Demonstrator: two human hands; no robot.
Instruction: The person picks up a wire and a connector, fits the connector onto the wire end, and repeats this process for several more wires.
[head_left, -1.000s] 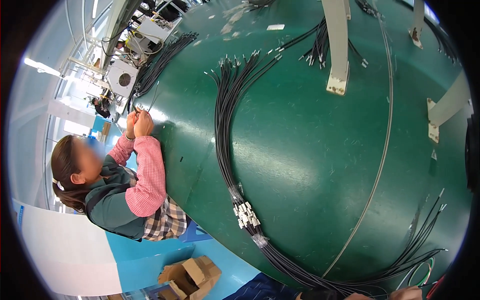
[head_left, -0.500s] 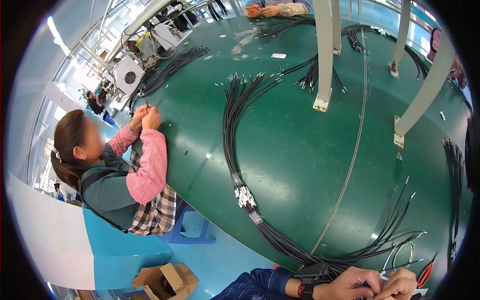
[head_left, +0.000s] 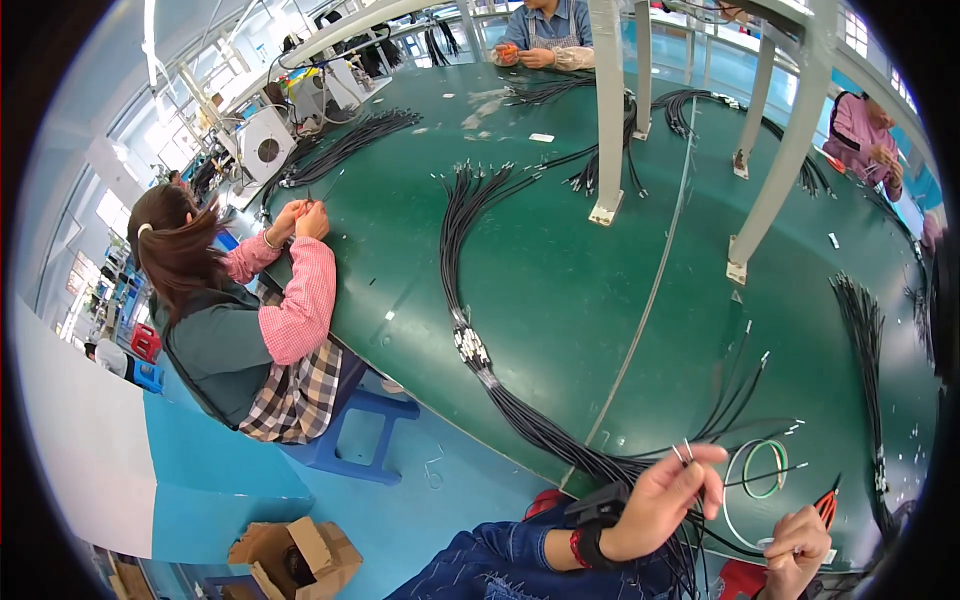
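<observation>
My left hand [head_left: 665,495], a black band at its wrist, pinches the metal-tipped ends of thin black cables [head_left: 686,452] above the near edge of the green table [head_left: 560,270]. My right hand [head_left: 795,548] is low at the right, fingers curled around a black cable that runs down from the left hand. A long bundle of black cables [head_left: 478,352] curves across the table into my lap. A small green and white wire coil [head_left: 765,468] lies just beyond my hands.
Red-handled pliers [head_left: 828,505] lie by my right hand. A seated person in pink sleeves [head_left: 300,300] works at the table's left edge on a blue stool [head_left: 355,430]. Other people sit at the far end and at the right. White posts [head_left: 608,110] stand on the table. A cardboard box [head_left: 290,555] sits on the floor.
The view has tipped down and my hands have come up into it. My left hand has lifted away from my right hand, raising the cable ends.
</observation>
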